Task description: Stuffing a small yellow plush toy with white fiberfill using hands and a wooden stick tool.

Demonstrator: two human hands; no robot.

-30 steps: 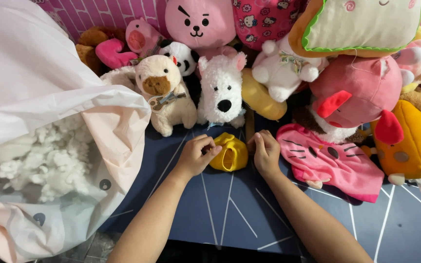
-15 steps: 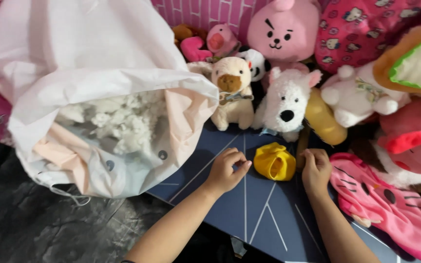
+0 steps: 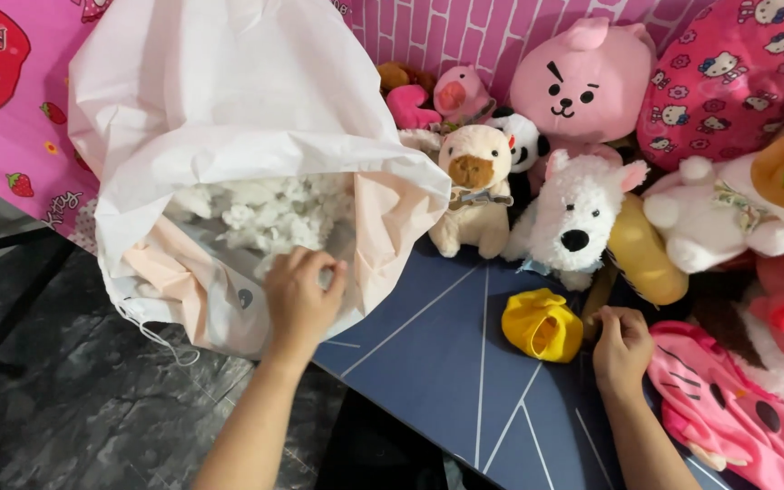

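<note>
A big white bag (image 3: pixel 229 118) lies tipped on its side, just left of the blue table (image 3: pixel 446 363). Its mouth is wide open, with fluffy white stuffing (image 3: pixel 265 213) inside. A small floppy yellow toy skin (image 3: pixel 542 325) lies on the table, well right of the bag.

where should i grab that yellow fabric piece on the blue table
Pinch the yellow fabric piece at the rim of its opening, which faces down and right toward the right hand. Coming from that side seems best; the rest looks like a soft, crumpled bulge.
</note>
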